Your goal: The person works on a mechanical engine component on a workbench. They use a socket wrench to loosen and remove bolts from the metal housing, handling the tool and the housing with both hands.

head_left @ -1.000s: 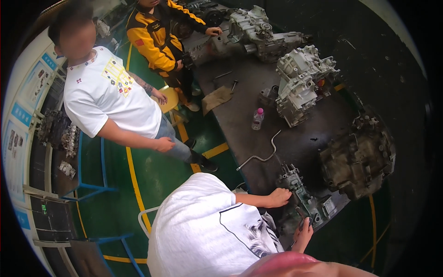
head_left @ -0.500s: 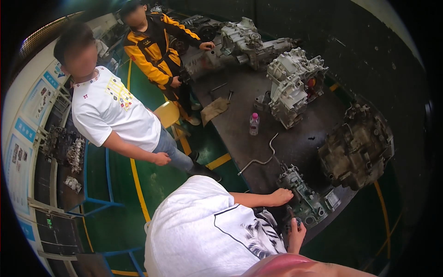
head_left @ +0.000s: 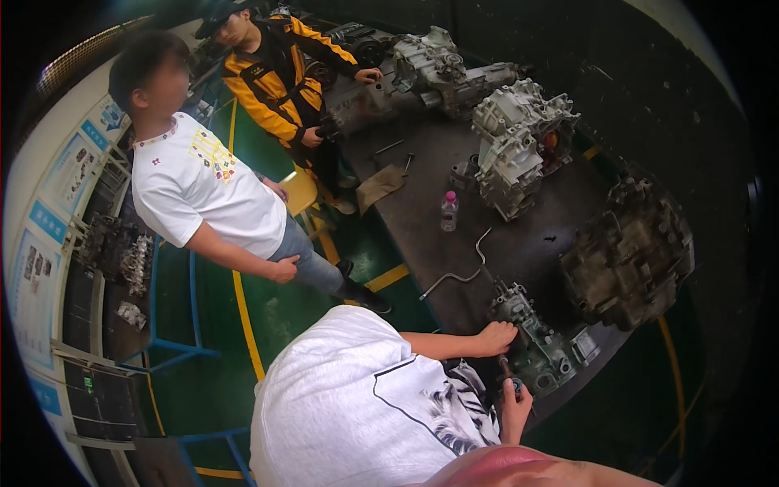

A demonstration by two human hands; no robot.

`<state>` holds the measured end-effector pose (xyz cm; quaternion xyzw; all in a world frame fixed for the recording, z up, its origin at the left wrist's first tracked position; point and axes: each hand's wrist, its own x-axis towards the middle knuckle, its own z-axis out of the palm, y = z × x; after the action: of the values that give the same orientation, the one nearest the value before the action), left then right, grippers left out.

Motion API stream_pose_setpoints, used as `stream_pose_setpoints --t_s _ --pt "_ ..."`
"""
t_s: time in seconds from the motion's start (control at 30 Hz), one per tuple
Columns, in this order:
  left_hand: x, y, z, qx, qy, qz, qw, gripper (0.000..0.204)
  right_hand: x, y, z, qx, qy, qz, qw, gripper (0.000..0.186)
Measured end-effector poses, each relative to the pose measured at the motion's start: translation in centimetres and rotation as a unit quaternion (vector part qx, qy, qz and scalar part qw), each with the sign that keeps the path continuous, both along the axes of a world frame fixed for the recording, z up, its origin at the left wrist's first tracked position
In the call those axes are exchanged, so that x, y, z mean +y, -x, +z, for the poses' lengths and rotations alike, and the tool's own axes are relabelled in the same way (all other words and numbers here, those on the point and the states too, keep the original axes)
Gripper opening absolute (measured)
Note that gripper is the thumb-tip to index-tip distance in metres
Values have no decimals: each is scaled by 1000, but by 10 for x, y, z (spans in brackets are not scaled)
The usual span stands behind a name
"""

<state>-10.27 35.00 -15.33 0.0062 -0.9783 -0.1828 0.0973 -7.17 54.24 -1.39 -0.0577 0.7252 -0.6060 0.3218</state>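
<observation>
At the near edge of the table lies a greyish-green metal casting with holes and channels (head_left: pixel 545 351). My left hand (head_left: pixel 497 338) is closed at the casting's left side; what its fingers hold, if anything, is hidden. Below it, my right hand (head_left: pixel 516 406) is wrapped round a slim tool with a brownish shaft (head_left: pixel 506 368) and a dark rounded part at the fingers. The shaft points up toward my left hand, beside the casting's edge. Whether its tip touches anything cannot be made out.
A bent metal pipe (head_left: pixel 459 277) and a pink-capped bottle (head_left: pixel 449 211) lie beyond. To the right sits a large brown gearbox housing (head_left: pixel 625 256), with a silver gearbox (head_left: pixel 519 138) farther back. Two people stand left of the table, near a yellow stool (head_left: pixel 302 191).
My right hand has shifted slightly and the tool's shaft now reaches closer to my left hand. The person in white has turned the head and raised a forearm.
</observation>
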Motion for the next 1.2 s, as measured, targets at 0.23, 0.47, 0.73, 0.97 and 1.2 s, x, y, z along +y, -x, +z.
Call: stream_pose_setpoints --t_s 0.23,0.47,0.73,0.97,1.2 --pt "-10 5 -18 -68 -69 -2 995 21 4 1 3 -6 35 -39 999 22" --pt "-10 -4 8 3 -114 17 993 16 3 -3 12 19 48 -13 999 19" --pt "-9 -5 8 69 -63 -27 995 21 9 -9 10 44 19 -1 999 22" --pt "-10 6 -8 -46 -83 34 995 26 9 -10 13 50 20 -13 998 22" --pt "-6 -4 12 -50 -93 73 992 22 9 -11 17 60 11 -24 998 21"
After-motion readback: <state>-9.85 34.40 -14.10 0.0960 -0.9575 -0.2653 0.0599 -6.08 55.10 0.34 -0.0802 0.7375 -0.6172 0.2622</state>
